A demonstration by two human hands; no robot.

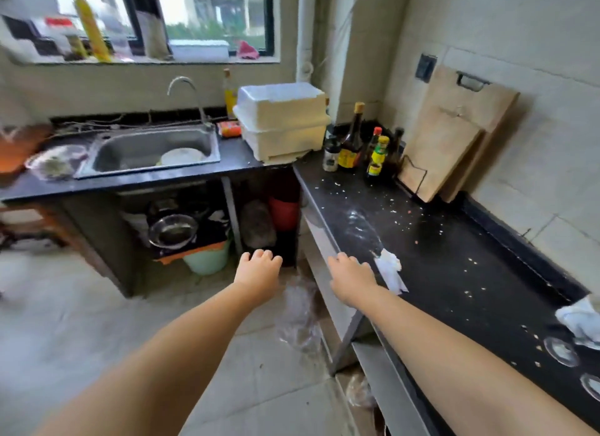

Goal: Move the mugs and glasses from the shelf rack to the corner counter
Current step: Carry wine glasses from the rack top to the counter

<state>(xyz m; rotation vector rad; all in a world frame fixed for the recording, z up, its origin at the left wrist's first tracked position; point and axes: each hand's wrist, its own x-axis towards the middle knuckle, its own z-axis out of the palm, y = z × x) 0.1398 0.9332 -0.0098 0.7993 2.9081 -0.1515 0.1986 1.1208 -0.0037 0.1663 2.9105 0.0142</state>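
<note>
My left hand (259, 270) reaches forward over the floor in front of the open under-counter space, fingers loosely curled, holding nothing. My right hand (352, 273) hovers at the front edge of the black corner counter (454, 266), also empty, beside a crumpled white tissue (389, 270). Two clear round glasses (561, 351) stand on the counter at the lower right, one of them (591, 386) cut off by the frame edge. No mugs and no shelf rack are in view.
Sauce bottles (350, 143) and a white foam box (282, 120) fill the corner. Cutting boards (448, 137) lean on the right wall. A steel sink (152, 150) holds a white plate. Crumbs dot the counter. A plastic bag (298, 315) lies on the floor.
</note>
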